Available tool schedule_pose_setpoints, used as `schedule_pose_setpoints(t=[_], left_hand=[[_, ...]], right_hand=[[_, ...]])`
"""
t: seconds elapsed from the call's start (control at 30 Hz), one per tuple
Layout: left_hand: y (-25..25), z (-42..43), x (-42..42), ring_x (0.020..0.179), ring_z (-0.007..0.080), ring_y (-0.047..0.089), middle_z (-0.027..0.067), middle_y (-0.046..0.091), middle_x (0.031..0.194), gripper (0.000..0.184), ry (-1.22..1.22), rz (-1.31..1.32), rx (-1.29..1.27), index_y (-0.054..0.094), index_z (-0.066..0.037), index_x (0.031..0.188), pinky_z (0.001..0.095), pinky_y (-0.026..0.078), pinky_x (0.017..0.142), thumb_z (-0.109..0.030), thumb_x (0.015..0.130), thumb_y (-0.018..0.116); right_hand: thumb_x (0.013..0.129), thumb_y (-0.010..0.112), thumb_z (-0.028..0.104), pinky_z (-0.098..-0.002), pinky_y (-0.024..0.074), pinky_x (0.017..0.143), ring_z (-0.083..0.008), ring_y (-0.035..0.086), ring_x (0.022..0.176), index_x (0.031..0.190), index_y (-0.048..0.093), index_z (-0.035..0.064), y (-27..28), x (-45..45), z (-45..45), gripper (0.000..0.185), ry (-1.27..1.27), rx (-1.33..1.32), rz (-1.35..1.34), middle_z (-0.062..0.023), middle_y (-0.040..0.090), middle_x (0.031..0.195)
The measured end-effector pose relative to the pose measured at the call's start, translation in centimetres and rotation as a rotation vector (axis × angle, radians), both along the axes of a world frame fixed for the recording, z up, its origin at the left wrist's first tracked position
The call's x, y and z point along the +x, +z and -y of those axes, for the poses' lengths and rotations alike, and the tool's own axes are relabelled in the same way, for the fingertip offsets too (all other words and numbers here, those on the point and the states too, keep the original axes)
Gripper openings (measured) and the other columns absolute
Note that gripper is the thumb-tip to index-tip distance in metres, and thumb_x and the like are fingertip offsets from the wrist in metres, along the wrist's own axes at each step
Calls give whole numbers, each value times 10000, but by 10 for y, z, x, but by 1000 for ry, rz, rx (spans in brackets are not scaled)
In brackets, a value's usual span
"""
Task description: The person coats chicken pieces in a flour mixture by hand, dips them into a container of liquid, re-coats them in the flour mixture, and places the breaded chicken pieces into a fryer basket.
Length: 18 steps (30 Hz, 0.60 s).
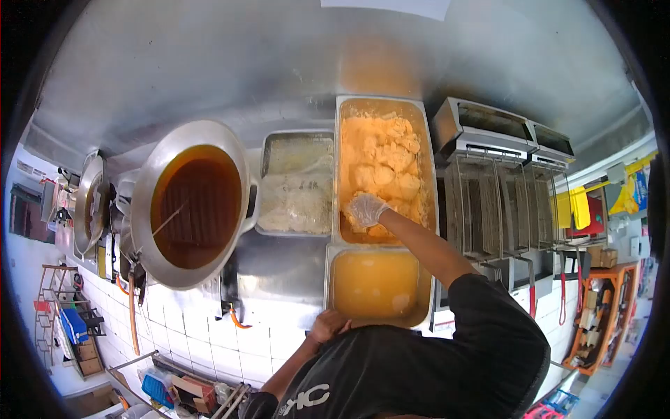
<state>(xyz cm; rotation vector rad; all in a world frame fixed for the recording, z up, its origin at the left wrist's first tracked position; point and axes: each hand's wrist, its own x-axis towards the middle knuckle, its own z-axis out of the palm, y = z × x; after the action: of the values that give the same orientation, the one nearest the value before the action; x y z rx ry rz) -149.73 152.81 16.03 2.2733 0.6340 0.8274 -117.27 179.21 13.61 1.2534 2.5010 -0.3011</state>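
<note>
My right hand [367, 209], in a clear plastic glove, reaches into a deep steel tray [428, 167] of orange breading flour. Its fingers curl down into the flour at the near left side, their tips partly buried. Several lumpy coated pieces [382, 171] lie heaped in that tray. Just below stands a second steel tray [333, 279] holding cloudy orange-yellow liquid [380, 283]. My bare left hand [329, 325] is closed at this tray's near left corner, fingers curled by the rim. Whatever it grips is mostly hidden.
A large pot [143, 209] of dark brown oil stands left, a utensil slanting into it. Between pot and flour lies a shallow tray [262, 181] with whitish powder. Right of the flour, wire fryer baskets [488, 202] with red handles hang over a fryer. A metal wall rises behind.
</note>
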Motion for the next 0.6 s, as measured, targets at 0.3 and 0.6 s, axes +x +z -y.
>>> schedule_pose_setpoints(t=[0.3,0.6], left_hand=[[5,-1,4,647,228,628,55,656,745,114,26,30,33,687,-84,769,382,473,592,-85,866,746],[7,-5,8,688,213,642,40,654,766,139,33,51,44,674,-96,751,366,473,604,-83,874,739]], right_hand=[[937,569,109,-402,541,625,-277,677,769,792,707,15,-48,59,-21,221,-181,95,146,-140,706,800],[1022,542,155,-428,505,709,-210,578,736,874,695,21,7,20,64,251,32,223,379,-67,652,865]])
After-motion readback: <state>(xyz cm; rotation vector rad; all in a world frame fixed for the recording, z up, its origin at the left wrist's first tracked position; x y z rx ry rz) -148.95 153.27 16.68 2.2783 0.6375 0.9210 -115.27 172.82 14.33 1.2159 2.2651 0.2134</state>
